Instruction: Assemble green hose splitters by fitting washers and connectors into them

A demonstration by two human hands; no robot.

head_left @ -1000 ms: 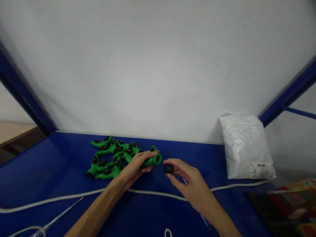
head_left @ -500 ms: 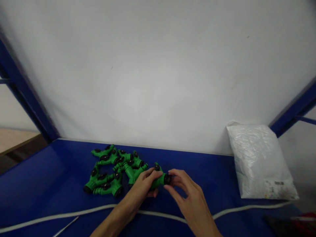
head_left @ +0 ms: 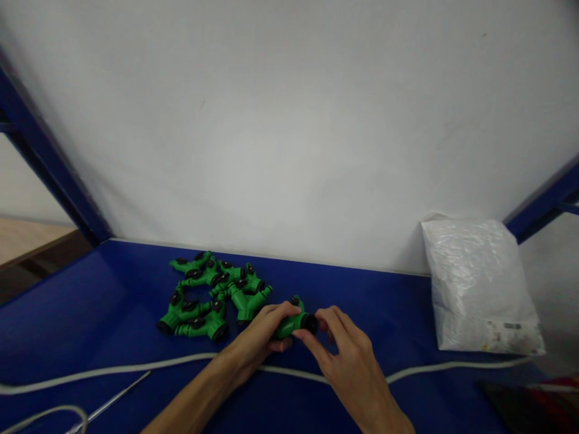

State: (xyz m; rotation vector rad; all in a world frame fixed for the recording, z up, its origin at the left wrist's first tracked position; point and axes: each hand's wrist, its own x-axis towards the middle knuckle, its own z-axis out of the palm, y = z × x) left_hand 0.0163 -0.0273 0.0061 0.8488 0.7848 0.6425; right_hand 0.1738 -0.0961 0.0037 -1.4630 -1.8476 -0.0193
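Note:
My left hand (head_left: 266,330) is wrapped around a green Y-shaped hose splitter (head_left: 289,326) and holds it above the blue table. The splitter's black collar (head_left: 309,323) points right, toward my right hand (head_left: 346,349). Thumb and fingertips of that hand close around the collar end; the fingertips behind it are partly hidden. Left of my hands lies a loose group of similar splitters with black valve knobs. Nearest is a green splitter (head_left: 246,305) with its two arms pointing away from me. Closer to the front left is another splitter (head_left: 207,326).
A white cable (head_left: 149,366) crosses the blue table (head_left: 389,301) and passes under my forearms. At the front left lies a thin metal rod (head_left: 113,400). A white plastic package (head_left: 479,283) leans against the white wall (head_left: 289,150) at right.
My right thumb and fingers have moved closer around the collar end of the held splitter. The collar now faces me more. The camera view has shifted slightly.

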